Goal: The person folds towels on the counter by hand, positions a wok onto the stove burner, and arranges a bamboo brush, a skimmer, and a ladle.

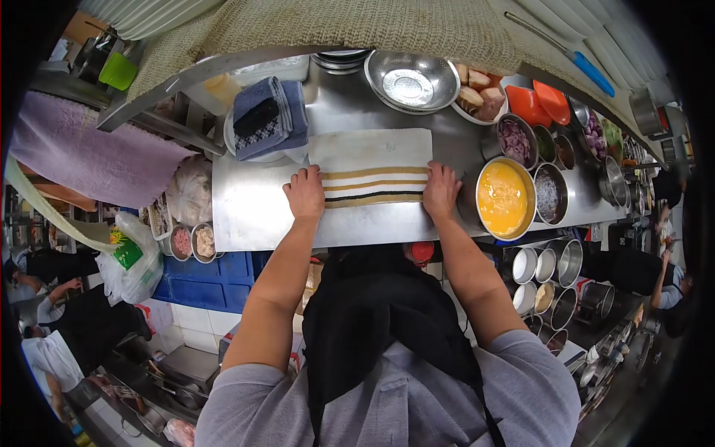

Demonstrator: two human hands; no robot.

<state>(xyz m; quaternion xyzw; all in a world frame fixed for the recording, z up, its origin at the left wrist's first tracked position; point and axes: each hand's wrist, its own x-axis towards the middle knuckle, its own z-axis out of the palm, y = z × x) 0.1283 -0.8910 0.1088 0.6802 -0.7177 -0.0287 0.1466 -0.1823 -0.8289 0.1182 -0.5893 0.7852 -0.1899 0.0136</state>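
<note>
A white cloth (372,153) with tan and black stripes along its near part lies flat on the steel counter (253,201). My left hand (304,194) rests at the cloth's left edge, fingers bent over its side. At the right edge, my right hand (442,191) has its fingers on the cloth's border in the same way. Both thumbs point inward near the striped part. A folded blue-grey towel (269,119) with a dark item on it sits behind my left hand. Right of my right hand stands a pot of yellow beaten egg (505,197).
A steel colander (412,78) stands at the back, beside a bowl of meat chunks (480,97). Bowls of chopped purple onion (516,141) and other ingredients crowd the right. Small bowls (204,242) sit at the left. Co-workers (82,328) are at both far sides.
</note>
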